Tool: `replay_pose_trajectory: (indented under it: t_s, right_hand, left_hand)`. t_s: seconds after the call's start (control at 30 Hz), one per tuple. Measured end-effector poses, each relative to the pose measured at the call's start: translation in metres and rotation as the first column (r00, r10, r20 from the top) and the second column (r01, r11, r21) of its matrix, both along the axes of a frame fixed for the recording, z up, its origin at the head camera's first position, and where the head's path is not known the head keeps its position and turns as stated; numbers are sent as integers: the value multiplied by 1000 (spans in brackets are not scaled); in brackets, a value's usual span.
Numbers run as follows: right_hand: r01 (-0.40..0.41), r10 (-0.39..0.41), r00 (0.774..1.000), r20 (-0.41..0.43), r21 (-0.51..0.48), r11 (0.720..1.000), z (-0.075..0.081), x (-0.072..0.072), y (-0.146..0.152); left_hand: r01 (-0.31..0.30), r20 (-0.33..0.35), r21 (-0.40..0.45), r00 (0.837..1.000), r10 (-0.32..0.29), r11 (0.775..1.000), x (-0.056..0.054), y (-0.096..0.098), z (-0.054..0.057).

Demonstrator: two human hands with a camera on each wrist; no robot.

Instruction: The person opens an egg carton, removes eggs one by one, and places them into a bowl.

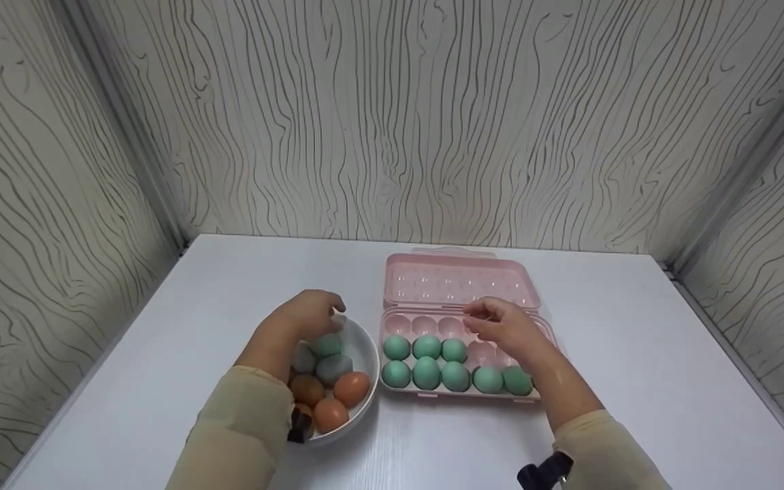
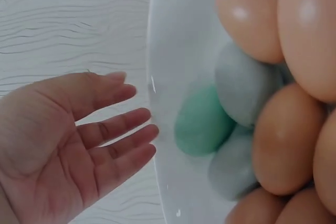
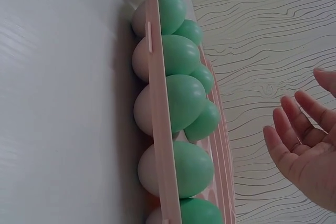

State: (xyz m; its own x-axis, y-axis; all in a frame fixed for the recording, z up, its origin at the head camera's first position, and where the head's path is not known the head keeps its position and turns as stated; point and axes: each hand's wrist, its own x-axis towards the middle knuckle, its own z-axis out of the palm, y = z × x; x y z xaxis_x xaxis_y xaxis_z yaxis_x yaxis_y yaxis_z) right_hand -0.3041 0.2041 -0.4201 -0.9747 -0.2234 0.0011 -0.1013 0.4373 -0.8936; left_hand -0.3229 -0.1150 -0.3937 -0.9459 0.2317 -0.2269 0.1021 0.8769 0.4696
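My left hand (image 1: 305, 314) hovers over the far side of a white bowl (image 1: 369, 354), its fingers relaxed around nothing. Inside the bowl lie a green egg (image 2: 203, 121), grey-blue eggs (image 2: 245, 85) and several brown eggs (image 2: 289, 137). In the left wrist view the fingers stay apart from the green egg. Over the back row of a pink egg carton (image 1: 427, 394) is my right hand (image 1: 506, 328), fingers loosely bent and nothing between them. Green eggs (image 1: 427, 373) fill the carton's front row, and some sit in the left part of its middle row. Back-row cups (image 1: 424, 326) at the left hold no eggs.
The carton's lid (image 1: 460, 272) lies folded back behind it. Both containers stand on a white table (image 1: 419, 452), with the bowl close to the carton's left side. Wood-patterned panels (image 1: 392, 122) enclose the table at the back and sides.
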Motion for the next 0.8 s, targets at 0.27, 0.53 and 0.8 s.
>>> replay_pose_trajectory:
  t_s: [0.27,0.53,0.8]
  right_hand:
    - [27,-27,1000,13,33,999,1,-4,3]
    - [39,-39,999,2,59,997,-1,-6,4]
    - [71,-71,997,-2,128,989,-12,-7,-3]
  left_hand:
    - [68,-121,66,991,-60,996,3,23,12]
    - [88,-186,215,981,-48,973,8,43,14]
    - [90,-168,349,985,-32,933,15,62,5]
